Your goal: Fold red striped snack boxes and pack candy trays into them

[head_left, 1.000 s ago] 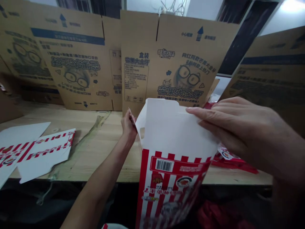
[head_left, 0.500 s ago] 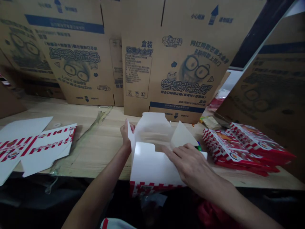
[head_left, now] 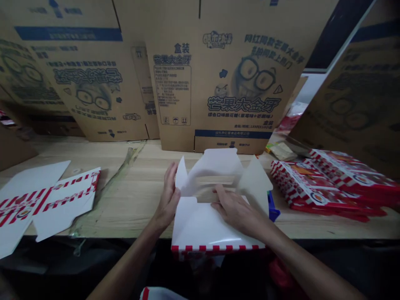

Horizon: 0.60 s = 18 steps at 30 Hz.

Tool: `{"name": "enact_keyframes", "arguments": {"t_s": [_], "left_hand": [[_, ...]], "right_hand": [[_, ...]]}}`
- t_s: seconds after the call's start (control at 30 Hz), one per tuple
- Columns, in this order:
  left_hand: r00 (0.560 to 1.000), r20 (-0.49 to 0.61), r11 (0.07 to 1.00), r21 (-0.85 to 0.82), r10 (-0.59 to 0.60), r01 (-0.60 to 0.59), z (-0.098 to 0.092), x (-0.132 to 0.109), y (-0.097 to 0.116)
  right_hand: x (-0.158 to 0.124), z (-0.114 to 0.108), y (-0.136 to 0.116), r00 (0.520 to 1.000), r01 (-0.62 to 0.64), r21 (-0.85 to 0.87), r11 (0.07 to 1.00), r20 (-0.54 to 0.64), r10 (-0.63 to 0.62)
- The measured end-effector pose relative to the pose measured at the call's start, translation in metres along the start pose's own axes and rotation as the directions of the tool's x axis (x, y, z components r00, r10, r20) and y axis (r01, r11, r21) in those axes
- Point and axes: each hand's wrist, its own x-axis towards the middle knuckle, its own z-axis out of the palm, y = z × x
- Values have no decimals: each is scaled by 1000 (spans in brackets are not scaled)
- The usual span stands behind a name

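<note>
While its four white flaps stand out around the opening, a red-and-white carton (head_left: 215, 250) sits in the middle of the scene, at the near edge of the table (head_left: 140, 179). The left hand (head_left: 168, 200) touches the carton's left side by the left flap (head_left: 181, 179), thumb on the near side. The right hand (head_left: 236, 208) lies over the near flap (head_left: 203, 227), its thumb and forefinger apart at the opening; whether either grip is clamped on the card, I cannot tell. Just beyond the right flap (head_left: 258, 183), part of a blue object (head_left: 273, 208) shows on the table. Farther right lie stacked striped boxes (head_left: 337, 183). Unfolded printed card (head_left: 70, 196) lies at the left, well apart from the carton. Large brown cardboard boxes (head_left: 175, 135) stand along the far side.
</note>
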Motion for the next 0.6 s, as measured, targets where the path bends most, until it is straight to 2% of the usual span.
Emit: {"name": "enact_keyframes", "arguments": {"t_s": [0.1,0.17,0.23,0.27,0.33,0.4,0.47,0.6], "left_hand": [[988,144,997,40,53,-59,3,-8,15],[943,295,974,119,152,-194,2,-13,22],[851,472,901,227,229,-368,0,-16,27],[801,555,858,277,225,-433,-1,-16,30],[710,684,784,345,167,-516,-1,-15,36],[653,752,740,390,88,-548,1,-11,41],[633,773,714,429,27,-554,3,-7,44],[663,746,647,539,-69,-539,7,-3,44]], "right_hand": [[3,-4,0,999,-40,87,995,18,38],[4,-6,1,998,-58,115,992,27,55],[6,-7,3,997,-68,139,988,40,63],[6,-7,4,997,-72,154,985,39,67],[7,-9,6,998,-69,185,980,23,66],[6,-10,8,998,-61,210,976,-1,62],[5,-12,10,998,-61,228,972,-16,66],[-1,-14,14,997,-70,226,972,-1,73]]}}
